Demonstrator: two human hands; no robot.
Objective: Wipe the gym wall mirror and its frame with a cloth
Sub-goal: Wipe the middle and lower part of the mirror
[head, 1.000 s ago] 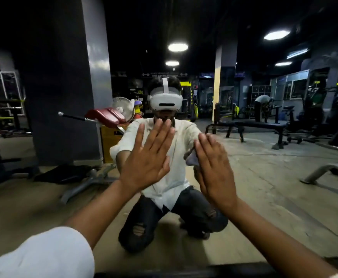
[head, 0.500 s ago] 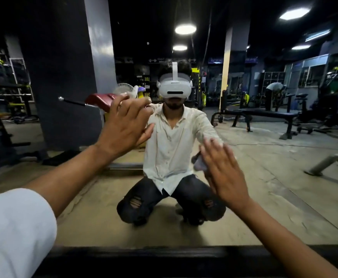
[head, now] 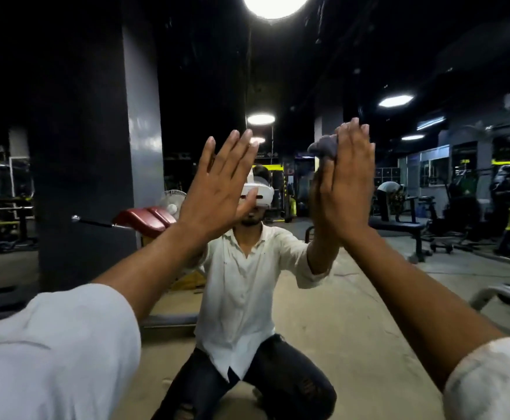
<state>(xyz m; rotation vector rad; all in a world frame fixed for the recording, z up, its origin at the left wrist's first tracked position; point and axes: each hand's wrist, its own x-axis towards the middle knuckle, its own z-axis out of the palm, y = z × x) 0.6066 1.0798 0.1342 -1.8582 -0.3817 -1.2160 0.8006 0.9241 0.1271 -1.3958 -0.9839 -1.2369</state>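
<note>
1. wall mirror (head: 81,116): filled the view and reflected a gym floor and a crouching person (head: 241,283) in a white shirt.
2. left hand (head: 217,189): at 10 o'clock of centre, fingers straight and spread, palm toward the glass, holding nothing.
3. right hand (head: 347,189): at 2 o'clock of centre, fingers straight and together, pressed flat over the grey cloth (head: 323,148) on the glass. The cloth was bunched and showed at 11 o'clock of the fingers.
4. red padded bench (head: 144,219): reflected at 8 o'clock of the left hand.
5. ceiling lamp (head: 275,4): at 12 o'clock.
</note>
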